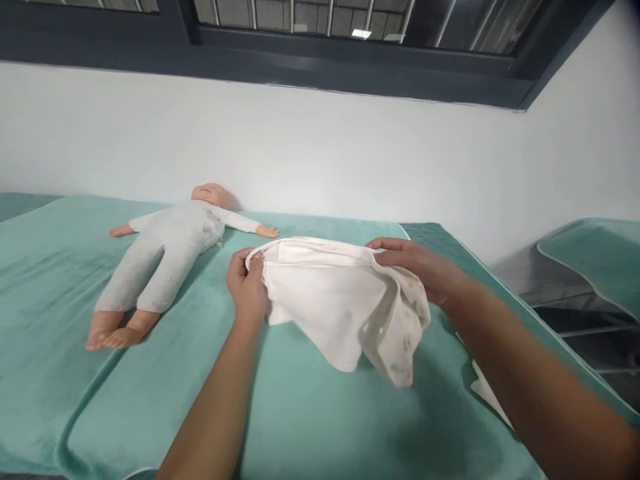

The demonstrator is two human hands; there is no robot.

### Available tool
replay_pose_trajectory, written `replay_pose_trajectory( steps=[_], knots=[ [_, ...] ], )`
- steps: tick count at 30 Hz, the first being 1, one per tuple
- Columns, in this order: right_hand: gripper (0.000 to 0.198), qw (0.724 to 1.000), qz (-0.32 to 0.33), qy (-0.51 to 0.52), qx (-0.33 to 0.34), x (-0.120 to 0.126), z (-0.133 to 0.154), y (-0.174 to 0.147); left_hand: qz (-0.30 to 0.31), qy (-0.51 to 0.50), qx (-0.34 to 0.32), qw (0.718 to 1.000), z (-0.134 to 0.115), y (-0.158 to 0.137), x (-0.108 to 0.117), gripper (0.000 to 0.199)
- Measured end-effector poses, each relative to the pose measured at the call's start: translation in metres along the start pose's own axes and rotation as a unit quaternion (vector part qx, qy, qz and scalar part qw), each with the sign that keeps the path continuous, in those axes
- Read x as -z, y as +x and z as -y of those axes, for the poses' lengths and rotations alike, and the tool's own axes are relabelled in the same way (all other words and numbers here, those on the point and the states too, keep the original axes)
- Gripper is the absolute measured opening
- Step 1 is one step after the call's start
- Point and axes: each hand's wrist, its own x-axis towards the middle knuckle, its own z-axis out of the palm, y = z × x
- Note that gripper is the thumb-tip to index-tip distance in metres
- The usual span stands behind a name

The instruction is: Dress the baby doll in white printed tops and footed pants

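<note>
Left hand (247, 287) pinches one end of the cloth (320, 287), thumb (256, 265) toward the viewer, forearm (217, 400) slanting up from below; right hand (413, 263) grips the other end, fingers (387, 244) pointing left. White, creased and patterned at its right end, the cloth hangs over the green sheet (300, 420), near the doll (173, 247)

Each hand (249, 285) grips a white cloth garment (320, 300) beside a doll (167, 247).
</note>
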Motion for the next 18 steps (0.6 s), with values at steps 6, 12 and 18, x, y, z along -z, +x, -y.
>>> replay_pose_trajectory(
  steps=[6,12,18],
  knots=[
    [0.024,0.946,-0.14,-0.281,0.077,0.01,-0.032,0.04,0.101,-0.067,0.141,0.983,-0.007,0.003,0.003,0.014],
    [0.038,0.874,-0.079,-0.455,0.15,-0.032,-0.071,0.052,0.223,-0.141,0.238,0.935,-0.023,-0.004,-0.003,0.024],
    [0.022,0.802,-0.118,-0.573,0.116,-0.042,-0.075,0.075,0.268,-0.212,0.283,0.896,-0.016,-0.002,-0.003,0.047]
  ],
)
